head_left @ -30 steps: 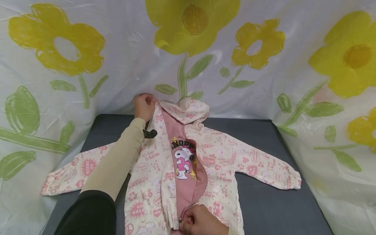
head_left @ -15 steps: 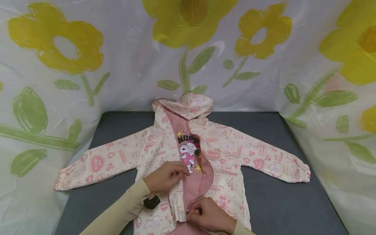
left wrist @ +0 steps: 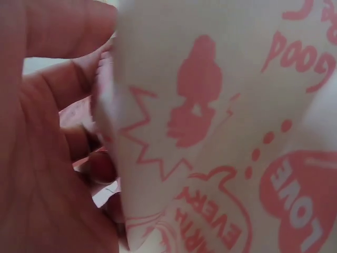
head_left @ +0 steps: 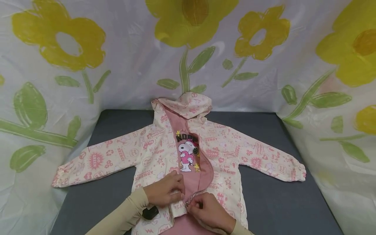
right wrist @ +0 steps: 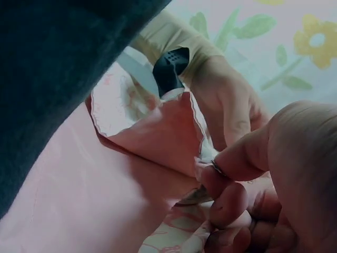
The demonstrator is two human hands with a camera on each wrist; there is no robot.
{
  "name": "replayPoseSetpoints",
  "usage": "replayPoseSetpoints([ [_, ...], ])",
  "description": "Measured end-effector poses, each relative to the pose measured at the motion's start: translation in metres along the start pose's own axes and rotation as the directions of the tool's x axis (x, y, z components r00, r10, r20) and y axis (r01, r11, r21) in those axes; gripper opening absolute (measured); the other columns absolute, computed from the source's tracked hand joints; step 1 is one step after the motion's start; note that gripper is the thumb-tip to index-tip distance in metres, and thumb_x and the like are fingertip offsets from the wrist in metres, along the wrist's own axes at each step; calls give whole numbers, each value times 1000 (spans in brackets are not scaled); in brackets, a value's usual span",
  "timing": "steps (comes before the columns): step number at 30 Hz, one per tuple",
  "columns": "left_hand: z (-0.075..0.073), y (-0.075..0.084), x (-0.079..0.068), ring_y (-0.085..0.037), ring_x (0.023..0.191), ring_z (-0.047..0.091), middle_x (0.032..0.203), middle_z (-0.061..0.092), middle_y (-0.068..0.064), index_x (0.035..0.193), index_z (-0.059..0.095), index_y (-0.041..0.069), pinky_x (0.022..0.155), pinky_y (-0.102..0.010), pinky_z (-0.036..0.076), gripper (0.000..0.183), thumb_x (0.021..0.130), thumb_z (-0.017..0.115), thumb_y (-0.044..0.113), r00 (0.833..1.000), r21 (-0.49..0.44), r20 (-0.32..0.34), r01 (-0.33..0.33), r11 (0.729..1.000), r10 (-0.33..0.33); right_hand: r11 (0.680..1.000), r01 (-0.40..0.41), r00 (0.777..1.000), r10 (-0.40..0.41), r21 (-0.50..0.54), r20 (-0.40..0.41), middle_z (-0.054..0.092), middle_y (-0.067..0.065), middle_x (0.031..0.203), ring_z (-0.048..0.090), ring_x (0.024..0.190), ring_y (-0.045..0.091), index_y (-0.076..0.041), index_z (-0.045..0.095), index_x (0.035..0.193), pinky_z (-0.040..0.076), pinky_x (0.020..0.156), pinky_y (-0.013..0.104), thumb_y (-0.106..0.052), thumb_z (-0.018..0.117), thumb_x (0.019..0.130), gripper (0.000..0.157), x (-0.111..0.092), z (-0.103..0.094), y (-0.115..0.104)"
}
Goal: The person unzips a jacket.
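A cream child's hooded jacket (head_left: 229, 147) with pink print lies spread, its front partly open over a pink lining with a cartoon dog (head_left: 186, 156). My left hand (head_left: 165, 190) holds the edge of the left front panel low down. In the left wrist view, that panel (left wrist: 210, 116) passes between the thumb and curled fingers (left wrist: 73, 84). Close beside it, my right hand (head_left: 210, 210) pinches the bottom of the zipper (head_left: 187, 203). Small metal shows between the fingertips in the right wrist view, at the zipper slider (right wrist: 216, 167); the fingers hide most of it.
The jacket lies on a dark grey table (head_left: 273, 202), with both sleeves (head_left: 97, 160) stretched outward. A white curtain (head_left: 126, 65) with yellow flowers hangs behind and at both sides. The hood (head_left: 188, 104) lies against its back part.
My left hand has come down from the hood's left edge to the lower front panel, near the right hand. The right hand stays at the zipper's bottom. The hem has lifted slightly.
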State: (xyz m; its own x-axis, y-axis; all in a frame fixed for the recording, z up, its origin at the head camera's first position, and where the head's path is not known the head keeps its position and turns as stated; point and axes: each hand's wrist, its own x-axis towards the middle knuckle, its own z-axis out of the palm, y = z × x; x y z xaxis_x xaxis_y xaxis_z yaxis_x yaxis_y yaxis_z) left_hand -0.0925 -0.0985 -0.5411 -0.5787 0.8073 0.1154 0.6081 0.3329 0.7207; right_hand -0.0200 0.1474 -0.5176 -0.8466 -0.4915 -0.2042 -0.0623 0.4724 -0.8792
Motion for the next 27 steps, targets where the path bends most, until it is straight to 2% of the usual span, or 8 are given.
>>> replayPoseSetpoints([
  [8, 4, 3, 2, -3, 96, 38, 93, 50, 7, 89, 73, 22, 85, -19, 36, 13, 101, 68, 23, 999, -27, -23, 23, 999, -23, 1000, 6, 1000, -6, 12, -21, 52, -15, 67, 50, 64, -5, -10, 66, 68, 42, 60, 15, -12, 71, 99, 31, 3, 3, 0],
  [12, 3, 3, 3, -4, 96, 38, 94, 50, 5, 89, 74, 19, 85, -19, 36, 14, 102, 68, 19, 999, -48, -47, -8, 999, 6, 1000, -11, 999, 12, 29, -38, 54, -15, 69, 52, 64, -5, -11, 69, 70, 44, 61, 15, -12, 71, 99, 29, 4, 4, 1],
  [17, 7, 1, 5, -4, 95, 36, 92, 48, 4, 88, 72, 18, 83, -19, 35, 15, 102, 69, 15, 992, -35, -115, -66, 997, 61, 997, -41, 997, 46, 61, -70, 52, -12, 64, 50, 60, -4, -4, 72, 72, 41, 57, 16, -12, 73, 97, 26, 4, 7, -2],
  [22, 9, -3, 7, -5, 95, 39, 93, 51, 6, 88, 72, 19, 84, -20, 39, 15, 102, 71, 13, 975, -8, -207, -82, 997, 79, 996, -58, 994, 64, 66, -86, 52, -14, 63, 48, 60, -4, -2, 74, 73, 40, 59, 16, -13, 74, 96, 24, 2, 10, -1],
  [27, -8, -12, 10, -7, 91, 41, 90, 50, 7, 86, 73, 17, 80, -24, 40, 18, 100, 71, 5, 937, -3, -348, -46, 999, 42, 999, -28, 998, 26, 25, 55, 53, -18, 60, 44, 57, -8, -6, 73, 70, 36, 56, 14, -7, 73, 92, 22, -3, 9, 3],
])
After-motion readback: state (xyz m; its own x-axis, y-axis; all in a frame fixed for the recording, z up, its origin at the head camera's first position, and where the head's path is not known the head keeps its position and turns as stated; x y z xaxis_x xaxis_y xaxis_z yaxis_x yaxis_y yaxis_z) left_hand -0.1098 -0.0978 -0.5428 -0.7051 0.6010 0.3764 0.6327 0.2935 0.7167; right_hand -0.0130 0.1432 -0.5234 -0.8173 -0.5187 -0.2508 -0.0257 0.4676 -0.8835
